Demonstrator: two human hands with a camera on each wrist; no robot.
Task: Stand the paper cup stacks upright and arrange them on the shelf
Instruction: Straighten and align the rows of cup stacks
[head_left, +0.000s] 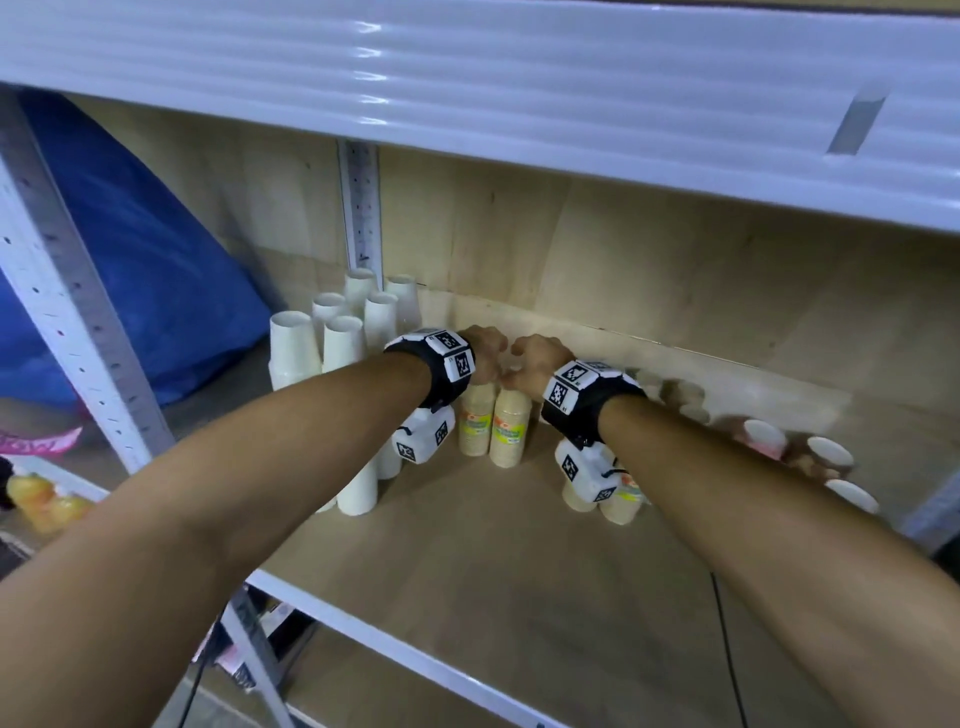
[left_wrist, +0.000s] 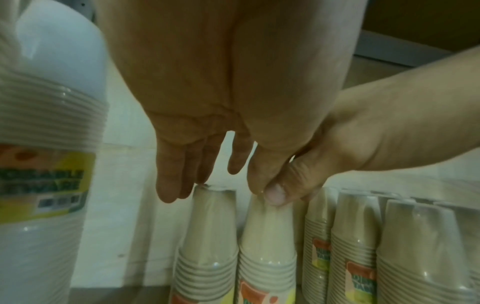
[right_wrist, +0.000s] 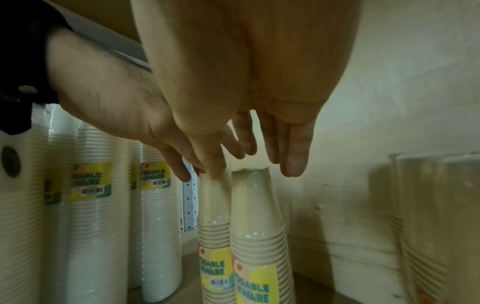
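Two tan paper cup stacks stand upright side by side mid-shelf, the left stack (head_left: 474, 423) (left_wrist: 210, 226) (right_wrist: 213, 207) and the right stack (head_left: 511, 428) (left_wrist: 267, 230) (right_wrist: 255, 205). My left hand (head_left: 488, 356) (left_wrist: 197, 164) hangs over the left stack, its straight fingertips touching the top. My right hand (head_left: 530, 358) (right_wrist: 259, 154) hovers over the right stack with fingers hanging straight. In the left wrist view its thumb (left_wrist: 275, 193) rests against that stack's top. Both stacks are wrapped in clear film with yellow labels.
Tall white cup stacks (head_left: 291, 353) stand at the back left. Two more tan stacks (head_left: 618, 506) stand under my right wrist. Cup stacks (head_left: 763, 436) lie on their sides at the right. The upper shelf (head_left: 467, 78) hangs low overhead, and a blue bag (head_left: 156, 260) sits left.
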